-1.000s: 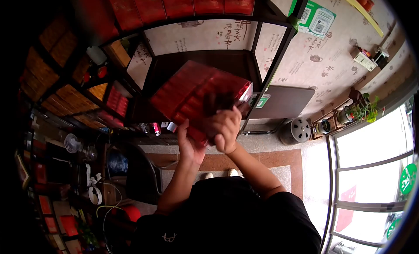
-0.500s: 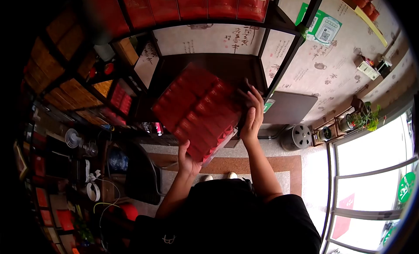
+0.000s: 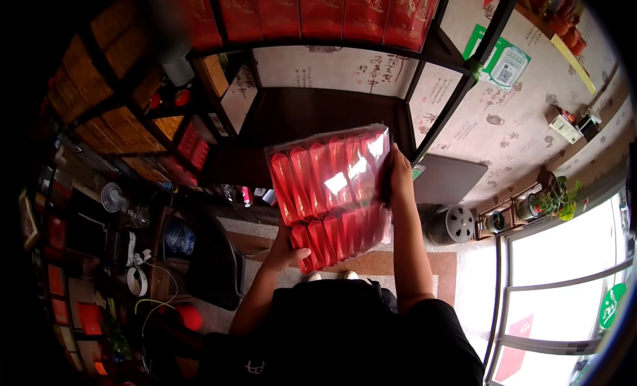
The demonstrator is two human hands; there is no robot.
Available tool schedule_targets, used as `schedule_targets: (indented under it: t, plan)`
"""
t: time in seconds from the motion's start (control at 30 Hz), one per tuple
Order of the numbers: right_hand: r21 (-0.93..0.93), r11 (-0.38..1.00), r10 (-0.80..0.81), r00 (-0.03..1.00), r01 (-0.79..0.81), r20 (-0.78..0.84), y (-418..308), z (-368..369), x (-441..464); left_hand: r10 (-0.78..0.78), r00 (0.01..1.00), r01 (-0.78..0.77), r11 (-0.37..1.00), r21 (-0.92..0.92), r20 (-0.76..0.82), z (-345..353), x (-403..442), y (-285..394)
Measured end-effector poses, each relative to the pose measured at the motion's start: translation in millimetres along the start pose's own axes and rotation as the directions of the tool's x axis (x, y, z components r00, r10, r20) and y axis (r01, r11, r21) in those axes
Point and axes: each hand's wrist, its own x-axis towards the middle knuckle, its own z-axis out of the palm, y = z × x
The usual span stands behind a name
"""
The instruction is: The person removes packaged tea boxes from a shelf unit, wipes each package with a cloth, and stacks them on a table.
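A clear plastic-wrapped pack of red packets point(image 3: 318, 177) is held up in front of my body, its two rows of twisted-looking packets facing me. My left hand point(image 3: 284, 252) grips its lower left corner, thumb over the front and the other fingers hidden behind. Along the right edge, my right hand point(image 3: 401, 177) is closed on the pack. Something dark shows between that hand and the wrap; I cannot make out what it is. Just beyond the pack lies the dark shelf board point(image 3: 325, 110).
Red boxes point(image 3: 302, 13) line the shelf above. Orange-brown boxes point(image 3: 119, 134) fill the left shelving. A black chair point(image 3: 212, 270) stands at lower left, near a white fan point(image 3: 113, 197). To the right are a metal canister point(image 3: 452, 225), potted plants point(image 3: 561, 190) and bright windows point(image 3: 564, 253).
The pack has turned in my hands and tilted, so its rows of packets now face me under shining plastic. My right hand has moved slightly down and right along with it.
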Motion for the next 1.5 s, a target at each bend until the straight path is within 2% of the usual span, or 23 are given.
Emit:
schedule_targets:
  t: [0.03, 0.07, 0.1, 0.17, 0.2, 0.23, 0.27, 0.3, 0.37, 0.43, 0.47, 0.57, 0.77, 0.9, 0.97, 1.1, 1.17, 1.2, 1.27, 1.33, 1.4, 1.43, 1.5]
  plan:
    - [0.057, 0.991, -0.116, 0.993, 0.118, -0.033, -4.3, 5.6, 3.9, 0.033, 0.998, -0.036, 0.998, 0.059, 0.051, 0.0, -1.0, 3.0]
    - [0.083, 0.996, -0.038, 0.998, 0.042, -0.049, -4.3, -4.0, 17.3, 0.053, 0.995, -0.062, 0.992, 0.112, 0.080, -3.7, -2.8, 1.7]
    - [0.276, 0.958, -0.068, 0.996, 0.083, -0.062, -28.1, 13.9, 2.5, 0.054, 0.995, -0.063, 0.992, 0.114, 0.078, -3.8, -5.2, 3.3]
    - [0.277, 0.895, -0.329, 0.936, 0.351, -0.123, -41.4, 26.0, -3.2, 0.036, 0.996, -0.052, 0.978, 0.200, 0.085, -3.4, -10.1, 7.2]
    - [-0.164, 0.872, -0.479, 0.873, 0.462, -0.088, -38.5, 21.9, -4.4, 0.046, 0.995, -0.069, 0.964, 0.256, 0.092, -6.9, -10.7, 6.8]
    - [-0.565, 0.659, -0.593, 0.805, 0.496, 0.015, -36.2, 18.4, -6.1, 0.048, 0.995, -0.068, 0.964, 0.256, 0.087, -9.2, -11.4, 6.3]
    - [-0.646, 0.237, -0.834, 0.493, 0.725, 0.247, -34.1, 19.4, -4.7, 0.074, 0.994, -0.094, 0.949, 0.301, 0.079, -10.7, -12.0, 5.6]
    - [-0.644, 0.092, -0.832, 0.413, 0.759, 0.369, -38.0, 20.0, -9.8, 0.100, 0.992, -0.120, 0.931, 0.346, 0.074, -10.7, -12.6, 5.6]
    - [-0.556, 0.023, -0.777, 0.365, 0.831, 0.513, -38.6, 24.2, -15.8, 0.112, 0.992, -0.123, 0.924, 0.362, 0.052, -14.7, -11.1, 3.1]
    - [-0.387, 0.092, -0.773, 0.311, 0.918, 0.553, -39.1, 43.6, -32.7, 0.086, 0.996, -0.083, 0.855, 0.513, 0.019, -12.1, -8.2, 10.2]
    - [-0.331, 0.095, -0.772, 0.279, 0.939, 0.571, -37.7, 52.5, -42.0, 0.111, 0.994, -0.092, 0.852, 0.515, -0.006, -7.8, -5.4, 14.4]
    - [-0.212, -0.032, -0.791, 0.105, 0.977, 0.603, -43.1, 79.4, -73.9, 0.116, 0.993, -0.091, 0.857, 0.507, -0.017, -3.4, -2.3, 12.4]
    - [-0.161, -0.030, -0.800, 0.073, 0.986, 0.595, -48.8, 69.6, -49.7, 0.190, 0.980, -0.135, 0.847, 0.514, -0.055, 6.0, -6.5, 19.5]
    - [-0.319, 0.039, -0.775, 0.230, 0.947, 0.589, -33.7, 32.3, -13.3, 0.188, 0.980, -0.134, 0.877, 0.462, -0.072, -0.9, -10.4, 12.8]
    - [-0.392, 0.049, -0.733, 0.300, 0.919, 0.610, -30.3, 15.1, -4.7, 0.236, 0.971, -0.184, 0.820, 0.542, -0.028, -7.0, -13.1, 14.1]
    - [-0.408, 0.093, -0.635, 0.370, 0.908, 0.679, -28.7, -2.1, 4.1, 0.287, 0.958, -0.229, 0.798, 0.558, -0.017, -14.7, -14.1, 14.0]
    - [-0.379, 0.203, -0.564, 0.425, 0.903, 0.708, -39.9, 10.6, -8.8, 0.243, 0.970, -0.216, 0.792, 0.571, 0.028, -12.7, -7.0, 24.8]
    - [-0.289, 0.264, -0.546, 0.390, 0.920, 0.742, -44.0, 18.0, -12.3, 0.242, 0.970, -0.214, 0.793, 0.570, 0.028, -8.8, -1.7, 31.4]
    - [-0.178, 0.290, -0.605, 0.324, 0.940, 0.727, -56.5, 39.5, -32.3, 0.160, 0.984, -0.170, 0.723, 0.669, 0.076, 3.6, 8.2, 47.5]
    - [-0.138, 0.264, -0.629, 0.279, 0.955, 0.725, -79.7, 47.1, -47.6, 0.202, 0.975, -0.203, 0.658, 0.725, 0.089, 11.1, 10.0, 64.7]
    - [-0.036, 0.138, -0.738, 0.128, 0.990, 0.662, -95.4, 43.6, -54.2, 0.278, 0.954, -0.240, 0.483, 0.842, 0.113, 24.6, 10.7, 96.7]
    - [-0.024, 0.066, -0.772, 0.066, 0.998, 0.632, -98.6, 35.2, -53.9, 0.276, 0.955, -0.239, 0.483, 0.842, 0.112, 33.3, 11.7, 117.2]
    - [0.023, 0.095, -0.868, 0.072, 0.995, 0.492, -88.2, 24.9, -53.8, 0.391, 0.899, -0.294, 0.208, 0.933, 0.197, 44.7, 19.1, 147.5]
